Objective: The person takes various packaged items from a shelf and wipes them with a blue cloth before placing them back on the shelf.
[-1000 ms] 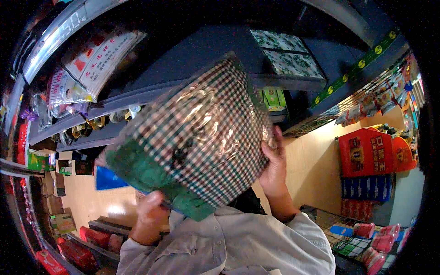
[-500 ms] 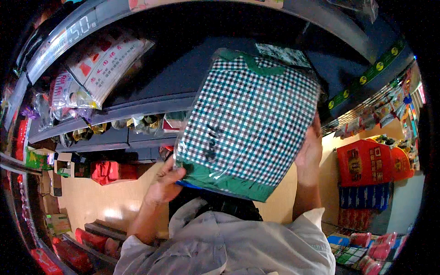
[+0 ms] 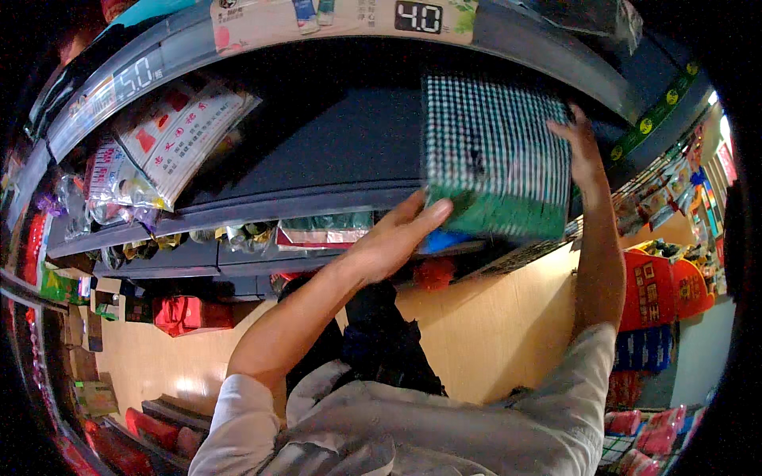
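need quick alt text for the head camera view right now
A person's left hand grips the lower left corner of a clear-wrapped green-and-white checked package at a dark shelf, with the right hand at its right edge. A white printed bag lies farther left; a red box sits below.

I count 2 bare hands, both arms stretched forward from the torso. Left hand (image 3: pixel 397 238): nearer the torso, thumb extended, fingers mostly hidden beyond it. Left forearm (image 3: pixel 298 325) slants across toward the right side. Right hand (image 3: pixel 583 149): farther forward, well apart to the left's right, digits parted. Right forearm (image 3: pixel 599 250) nearly straight behind it.
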Tool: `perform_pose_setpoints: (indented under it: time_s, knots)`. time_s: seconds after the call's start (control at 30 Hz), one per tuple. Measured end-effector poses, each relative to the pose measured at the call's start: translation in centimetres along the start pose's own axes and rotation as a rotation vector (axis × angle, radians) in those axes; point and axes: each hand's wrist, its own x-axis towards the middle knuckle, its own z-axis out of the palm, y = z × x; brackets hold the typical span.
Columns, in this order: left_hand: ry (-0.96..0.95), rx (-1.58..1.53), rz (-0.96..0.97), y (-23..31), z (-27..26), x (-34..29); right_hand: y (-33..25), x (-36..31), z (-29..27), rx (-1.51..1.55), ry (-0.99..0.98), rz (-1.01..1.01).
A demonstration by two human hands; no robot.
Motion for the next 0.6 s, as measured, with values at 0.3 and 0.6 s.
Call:
perform_pose_setpoints:
  time_s: [0.3, 0.6]
  knots:
    - [-0.081, 0.290, -0.179, -10.6, -2.1, -5.2, 5.5, -5.2, 7.8, -0.869, -0.284, 0.013]
    - [0.319, 0.623, -0.026, -19.4, -10.4, -13.5, 6.0, -3.9, 9.2, -0.977, -0.381, 0.067]
